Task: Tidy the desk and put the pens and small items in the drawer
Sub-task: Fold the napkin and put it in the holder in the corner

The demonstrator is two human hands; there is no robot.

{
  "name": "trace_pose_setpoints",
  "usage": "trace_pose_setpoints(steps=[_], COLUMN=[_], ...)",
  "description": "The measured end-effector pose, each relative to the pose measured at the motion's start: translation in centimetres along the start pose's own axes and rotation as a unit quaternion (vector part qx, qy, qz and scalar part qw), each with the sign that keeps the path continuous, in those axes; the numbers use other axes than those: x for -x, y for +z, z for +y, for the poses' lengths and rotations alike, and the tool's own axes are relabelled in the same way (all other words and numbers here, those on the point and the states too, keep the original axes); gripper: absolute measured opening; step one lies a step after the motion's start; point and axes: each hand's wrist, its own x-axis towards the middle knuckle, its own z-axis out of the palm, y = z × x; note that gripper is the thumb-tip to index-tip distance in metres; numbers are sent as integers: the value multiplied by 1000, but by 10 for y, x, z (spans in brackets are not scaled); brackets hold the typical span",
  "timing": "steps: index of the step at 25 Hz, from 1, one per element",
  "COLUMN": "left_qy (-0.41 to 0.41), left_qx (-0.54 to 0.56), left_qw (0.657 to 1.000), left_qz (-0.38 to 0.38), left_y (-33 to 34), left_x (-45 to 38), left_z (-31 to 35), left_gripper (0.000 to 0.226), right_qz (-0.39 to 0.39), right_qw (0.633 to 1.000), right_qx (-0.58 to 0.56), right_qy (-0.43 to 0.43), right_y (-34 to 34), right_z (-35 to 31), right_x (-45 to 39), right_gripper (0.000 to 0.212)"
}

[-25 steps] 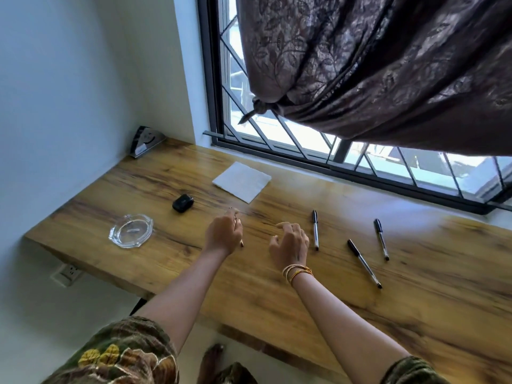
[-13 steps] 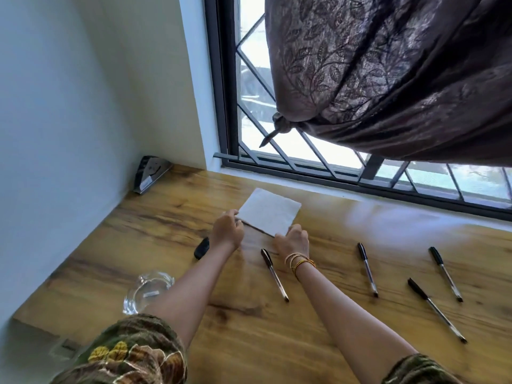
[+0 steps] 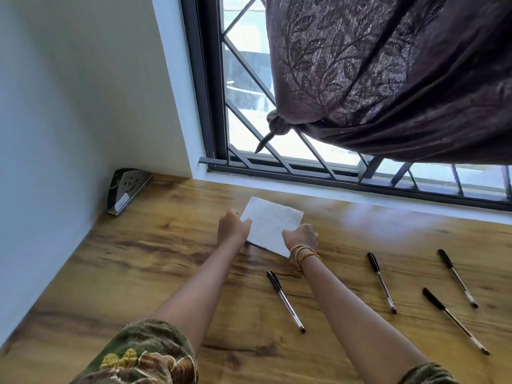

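A white folded paper napkin (image 3: 270, 224) lies on the wooden desk (image 3: 138, 259) near the window sill. My left hand (image 3: 232, 227) grips its left edge and my right hand (image 3: 302, 236), with gold bangles at the wrist, grips its right front corner. Several black-capped pens lie on the desk: one (image 3: 285, 300) between my forearms, and three to the right, a near one (image 3: 381, 281), a far one (image 3: 457, 277) and a front one (image 3: 454, 320). No drawer is in view.
A dark metal stand (image 3: 126, 191) leans against the left wall at the desk's back corner. A barred window (image 3: 249, 151) runs along the back, with a knotted brown curtain (image 3: 388, 79) hanging above the desk's right part.
Both hands reached forward from the desk's middle to the napkin and closed on its edges. My view moved closer; the ashtray and small black item have left the frame.
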Motion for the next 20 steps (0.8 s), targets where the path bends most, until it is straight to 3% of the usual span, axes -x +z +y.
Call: trace_pose_setpoints(steps=[3,5,8,11,13,16,18,20], left_qy=[-36,-61,-87,-134,-152,-165,-157,-147], left_qx=[13,26,54,159,237,352,382,394], left_qw=[999,998,993,976,956,914,896,874], left_qz=[-1,-15,-62,-69,-78,-112,-163,-244], left_y=[3,4,4,6,7,4,-2,-13], left_x=[-6,-10,-17,-19,-19,-9,-3,4], left_z=[4,4,5,5,7,19,27,34], left_gripper=[30,37,26,26,28,31,34,36], right_qz=[-2,-11,6,105,77,27,49,94], right_qw=[998,997,998,981,952,921,919,925], right_qx=[-51,-73,-63,59,72,135,142,69], right_qy=[26,32,19,-153,-288,-364,-364,-361], right_y=[2,1,-3,6,15,28,33,30], right_z=[-2,-2,-1,9,14,18,19,16], right_x=[-6,-10,-2,14,26,32,28,24], right_gripper=[44,33,24,53,66,75,64,32])
